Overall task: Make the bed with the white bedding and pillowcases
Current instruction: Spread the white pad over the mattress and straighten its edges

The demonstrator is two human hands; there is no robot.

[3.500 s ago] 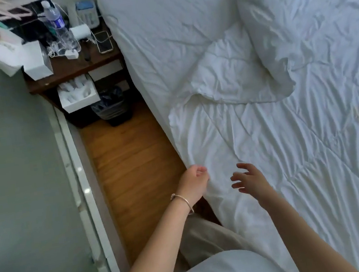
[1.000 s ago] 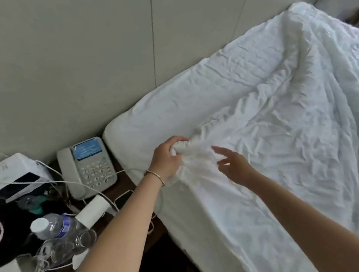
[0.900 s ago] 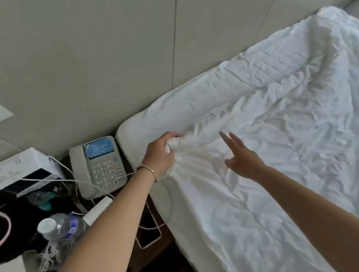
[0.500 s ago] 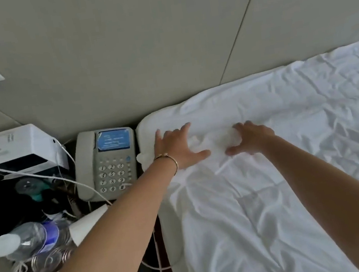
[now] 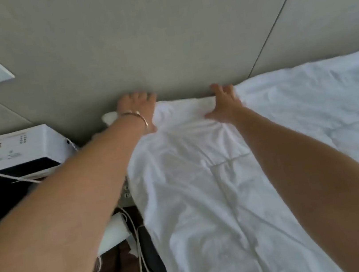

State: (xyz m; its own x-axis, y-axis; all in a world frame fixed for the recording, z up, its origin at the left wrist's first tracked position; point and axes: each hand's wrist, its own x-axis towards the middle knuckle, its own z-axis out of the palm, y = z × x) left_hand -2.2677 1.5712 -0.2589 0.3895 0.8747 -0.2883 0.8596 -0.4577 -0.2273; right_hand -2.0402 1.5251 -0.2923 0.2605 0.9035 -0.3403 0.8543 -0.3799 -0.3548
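Bedding (image 5: 203, 178) lies spread over the bed, its top edge running left to right along the wall at the head. Left hand (image 5: 138, 109) pins the near corner, right hand (image 5: 224, 102) just beside it, both flat, fingers extended, gripping nothing.

Wall panel (image 5: 160, 45) blocks reach fwd; both hands pressed vs it at duvet (image 5: 205, 190) top edge. Left side hemmed by white box (image 5: 12, 149), cables (image 5: 147, 268). Duvet open to right.
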